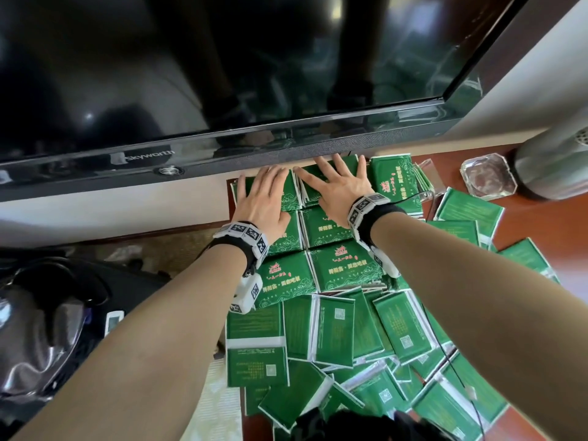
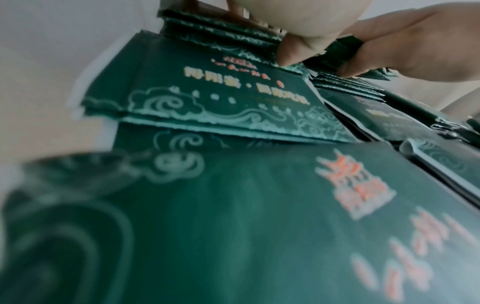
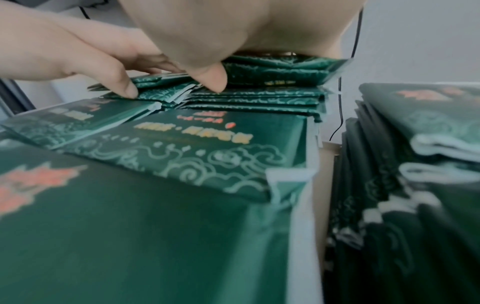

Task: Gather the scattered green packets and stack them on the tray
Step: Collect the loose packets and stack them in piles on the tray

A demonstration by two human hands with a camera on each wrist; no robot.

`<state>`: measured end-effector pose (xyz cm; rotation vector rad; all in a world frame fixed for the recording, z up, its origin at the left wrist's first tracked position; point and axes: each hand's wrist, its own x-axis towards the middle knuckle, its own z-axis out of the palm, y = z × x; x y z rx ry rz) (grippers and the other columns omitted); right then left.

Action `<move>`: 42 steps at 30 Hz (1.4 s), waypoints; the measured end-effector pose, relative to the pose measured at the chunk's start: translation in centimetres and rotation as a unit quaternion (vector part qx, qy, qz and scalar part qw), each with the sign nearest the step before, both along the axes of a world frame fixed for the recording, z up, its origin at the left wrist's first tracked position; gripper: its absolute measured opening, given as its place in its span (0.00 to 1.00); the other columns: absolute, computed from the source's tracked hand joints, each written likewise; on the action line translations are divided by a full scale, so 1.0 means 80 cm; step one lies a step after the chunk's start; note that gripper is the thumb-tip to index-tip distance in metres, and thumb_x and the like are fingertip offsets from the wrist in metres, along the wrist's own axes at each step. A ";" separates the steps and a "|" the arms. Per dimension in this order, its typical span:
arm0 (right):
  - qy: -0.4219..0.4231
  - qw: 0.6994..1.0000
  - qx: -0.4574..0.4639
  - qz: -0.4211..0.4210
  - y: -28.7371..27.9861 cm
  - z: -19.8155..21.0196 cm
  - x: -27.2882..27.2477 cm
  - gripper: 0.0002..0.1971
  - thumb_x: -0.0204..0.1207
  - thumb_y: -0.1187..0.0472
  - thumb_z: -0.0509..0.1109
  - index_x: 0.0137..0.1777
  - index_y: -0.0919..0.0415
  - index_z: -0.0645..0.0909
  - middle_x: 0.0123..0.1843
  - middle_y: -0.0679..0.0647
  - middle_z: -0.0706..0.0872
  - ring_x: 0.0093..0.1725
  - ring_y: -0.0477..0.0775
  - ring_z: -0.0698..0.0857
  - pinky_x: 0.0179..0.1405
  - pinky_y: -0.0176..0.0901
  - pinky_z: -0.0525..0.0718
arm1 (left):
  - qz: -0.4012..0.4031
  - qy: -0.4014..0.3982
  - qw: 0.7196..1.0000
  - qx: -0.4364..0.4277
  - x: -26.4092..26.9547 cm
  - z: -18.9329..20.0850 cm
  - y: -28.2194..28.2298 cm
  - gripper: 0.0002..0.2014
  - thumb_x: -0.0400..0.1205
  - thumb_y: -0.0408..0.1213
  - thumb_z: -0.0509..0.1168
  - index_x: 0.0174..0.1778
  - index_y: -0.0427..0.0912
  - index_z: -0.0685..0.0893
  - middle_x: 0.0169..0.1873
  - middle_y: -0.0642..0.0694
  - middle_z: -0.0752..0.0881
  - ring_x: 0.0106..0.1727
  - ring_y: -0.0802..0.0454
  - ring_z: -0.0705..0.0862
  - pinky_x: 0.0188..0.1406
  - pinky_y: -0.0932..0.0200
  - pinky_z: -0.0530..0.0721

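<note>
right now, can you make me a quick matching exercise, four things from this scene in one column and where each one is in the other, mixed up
Things:
1. left hand
2. right hand
3. glass ashtray
4. loose packets

Places:
A. on the wooden surface, far right, beside a grey cylinder
B. flat on the far left stack of packets
C. scattered face down, nearer the person than the stacks
D. flat on the far stack just right of the other hand

Pairs: 1-B, 2-D, 3-A, 4-C
</note>
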<state>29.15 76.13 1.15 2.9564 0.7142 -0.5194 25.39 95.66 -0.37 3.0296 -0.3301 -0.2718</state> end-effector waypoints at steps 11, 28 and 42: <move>0.013 1.000 0.016 0.002 -0.011 0.002 -0.002 0.47 0.80 0.49 0.65 0.87 0.39 0.33 0.90 0.53 0.43 0.88 0.64 0.44 0.79 0.83 0.46 | -0.013 0.012 1.000 -0.010 0.003 0.000 0.003 0.46 0.78 0.43 0.66 0.88 0.48 0.47 0.88 0.50 0.54 0.89 0.51 0.49 0.86 0.33 0.45; -0.026 0.990 0.109 -0.081 -0.041 0.049 -0.062 0.31 0.77 0.62 0.68 0.81 0.56 0.69 0.88 0.59 0.57 0.86 0.61 0.56 0.86 0.62 0.53 | -0.063 0.026 0.997 0.030 -0.067 0.058 -0.034 0.42 0.76 0.43 0.67 0.86 0.52 0.56 0.89 0.50 0.48 0.88 0.48 0.48 0.86 0.36 0.45; 0.117 0.964 0.012 -0.239 -0.152 0.112 -0.276 0.13 0.79 0.65 0.63 0.58 0.63 0.85 0.54 0.63 0.89 0.54 0.66 0.87 0.57 0.57 0.88 | -0.146 0.116 0.982 -0.013 -0.237 0.143 -0.150 0.13 0.83 0.39 0.63 0.62 0.52 0.84 0.62 0.49 0.86 0.57 0.46 0.86 0.57 0.50 0.88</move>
